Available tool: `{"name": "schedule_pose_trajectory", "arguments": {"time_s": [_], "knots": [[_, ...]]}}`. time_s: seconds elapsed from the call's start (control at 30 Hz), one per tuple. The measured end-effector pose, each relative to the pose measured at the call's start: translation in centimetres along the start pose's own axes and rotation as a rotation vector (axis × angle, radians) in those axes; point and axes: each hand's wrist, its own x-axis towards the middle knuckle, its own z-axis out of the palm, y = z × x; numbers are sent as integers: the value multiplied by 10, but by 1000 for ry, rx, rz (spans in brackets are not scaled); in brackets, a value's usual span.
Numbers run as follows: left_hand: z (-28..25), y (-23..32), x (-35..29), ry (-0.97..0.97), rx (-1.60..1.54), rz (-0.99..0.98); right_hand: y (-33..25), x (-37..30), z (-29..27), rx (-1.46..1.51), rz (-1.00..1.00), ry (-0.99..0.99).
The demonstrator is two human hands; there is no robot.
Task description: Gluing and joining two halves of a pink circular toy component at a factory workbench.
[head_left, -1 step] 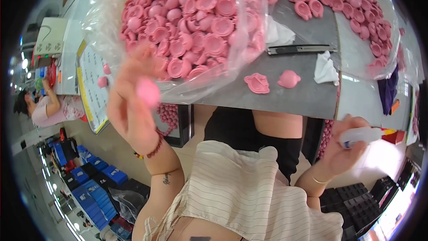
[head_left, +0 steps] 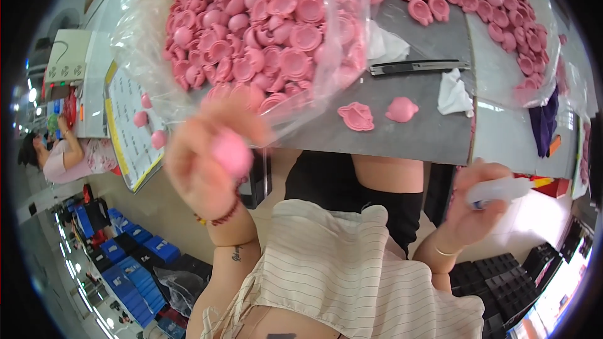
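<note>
My left hand point(head_left: 210, 157) is closed around a rounded pink plastic piece point(head_left: 232, 152), in front of a clear bag point(head_left: 141, 44) heaped with pink pieces point(head_left: 270, 19). That hand is a little smeared by motion. On the right, past the table's front edge, my right hand point(head_left: 474, 207) grips a translucent squeeze bottle point(head_left: 502, 191) with a yellow tip. Two pink pieces lie on the grey mat point(head_left: 414, 138) between my hands: a flat-looking one point(head_left: 356, 117) and a domed one point(head_left: 402, 110).
Black tweezers point(head_left: 418, 67) lie beside crumpled white tissues point(head_left: 455, 94). More pink pieces fill a second clear bag point(head_left: 534, 69) at the right. Three small pink balls rest on or by a yellow-edged sheet point(head_left: 129, 132). A co-worker point(head_left: 66, 157) sits far left.
My left hand has moved right and nearer to me with the pink piece. A third small ball now shows by the sheet. My right hand has shifted slightly left, still holding the bottle.
</note>
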Motion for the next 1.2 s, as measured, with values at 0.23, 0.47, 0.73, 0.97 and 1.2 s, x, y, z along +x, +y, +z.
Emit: {"name": "schedule_pose_trajectory", "arguments": {"time_s": [0.23,0.47,0.73,0.97,1.2], "knots": [[59,-49,-29,-479,-461,-598,-5,4,35,195,90,-100],[63,-50,-32,-431,-480,-735,3,6,9,143,-173,42],[77,-54,-37,-373,-319,-560,-19,12,11,-368,-630,-243],[78,-55,-38,-372,-261,-518,-19,10,12,-423,-632,-280],[79,-52,-37,-326,-271,-564,-11,12,16,-343,-674,-187]]}}
